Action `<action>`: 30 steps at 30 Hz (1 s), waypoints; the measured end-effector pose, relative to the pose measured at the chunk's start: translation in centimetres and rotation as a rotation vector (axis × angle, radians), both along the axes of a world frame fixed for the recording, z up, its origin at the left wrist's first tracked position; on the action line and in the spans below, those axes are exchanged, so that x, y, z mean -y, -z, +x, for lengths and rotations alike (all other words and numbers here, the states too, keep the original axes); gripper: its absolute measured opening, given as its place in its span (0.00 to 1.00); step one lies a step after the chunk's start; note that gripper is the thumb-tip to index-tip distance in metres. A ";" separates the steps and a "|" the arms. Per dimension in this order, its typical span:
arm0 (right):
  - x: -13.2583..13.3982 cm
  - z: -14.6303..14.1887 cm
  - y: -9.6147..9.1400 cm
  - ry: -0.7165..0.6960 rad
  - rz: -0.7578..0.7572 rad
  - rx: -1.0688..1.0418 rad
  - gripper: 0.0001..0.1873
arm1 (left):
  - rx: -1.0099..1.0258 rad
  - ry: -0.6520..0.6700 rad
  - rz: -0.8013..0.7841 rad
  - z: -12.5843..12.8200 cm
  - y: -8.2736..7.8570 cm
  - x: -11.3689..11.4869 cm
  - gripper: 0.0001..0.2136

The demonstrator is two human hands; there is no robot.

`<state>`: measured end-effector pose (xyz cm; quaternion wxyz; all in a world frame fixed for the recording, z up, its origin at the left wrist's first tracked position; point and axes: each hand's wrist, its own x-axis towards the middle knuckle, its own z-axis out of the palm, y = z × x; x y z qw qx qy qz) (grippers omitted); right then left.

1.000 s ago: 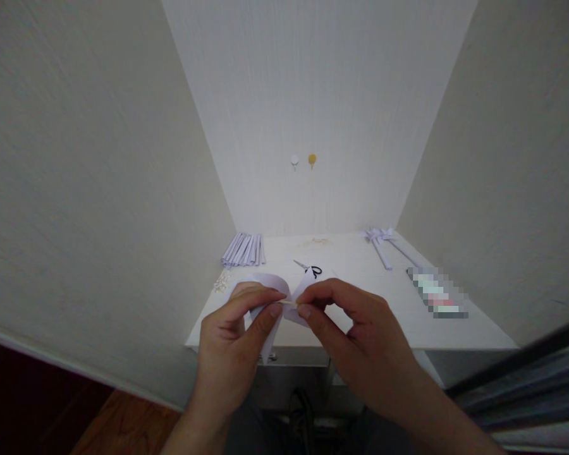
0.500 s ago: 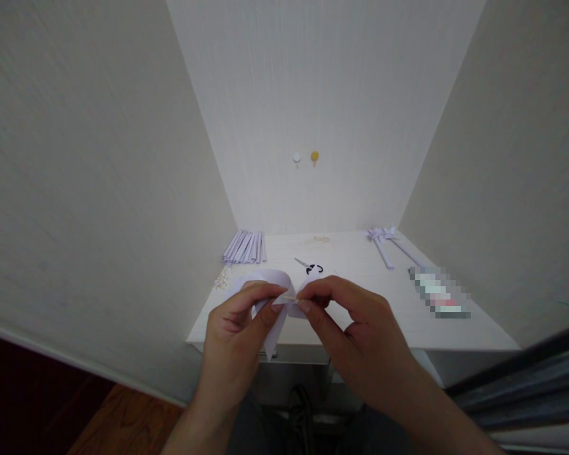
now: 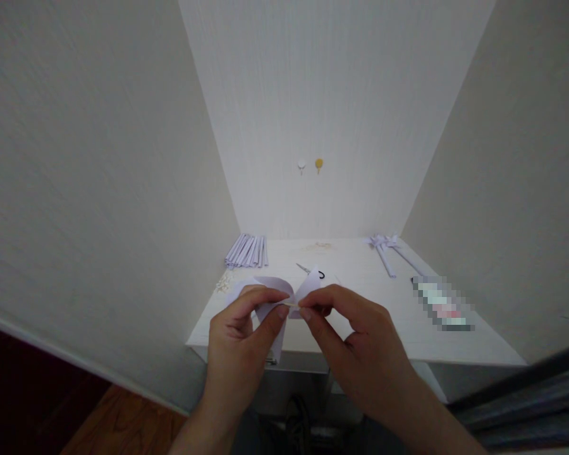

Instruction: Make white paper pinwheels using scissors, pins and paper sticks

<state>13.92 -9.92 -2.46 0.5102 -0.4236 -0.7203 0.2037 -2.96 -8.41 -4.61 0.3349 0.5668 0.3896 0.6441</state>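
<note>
A looped strip of white paper (image 3: 275,284) is gathered at its middle between my hands, above the desk's front edge. My left hand (image 3: 244,328) pinches the paper near that gather, thumb against index finger. A thin pale string (image 3: 292,305) stretches across the gather from one set of fingertips to the other. My right hand (image 3: 351,322) is closed in a pinch on the string's right end, beside the paper loop. The fingers partly hide how string and paper cross. Just behind the paper lie scissors (image 3: 304,268), their black handles partly covered by it.
On the white desk (image 3: 370,328), several rolled paper tubes (image 3: 247,251) lie at back left, with small pale pieces (image 3: 224,282) before them. Paper tubes with bows (image 3: 384,256) rest at back right, near a blurred-out item (image 3: 443,306). Walls enclose three sides.
The paper's right loop now stands higher and covers more of the scissors' handles. The hanging paper end has shifted right. Both hands stay pinched close together; the view has tilted slightly.
</note>
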 end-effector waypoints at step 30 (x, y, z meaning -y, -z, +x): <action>-0.8 -0.1 0.5 -0.051 -0.182 -0.137 0.05 | -0.304 -0.092 0.191 -0.6 0.7 -0.1 0.09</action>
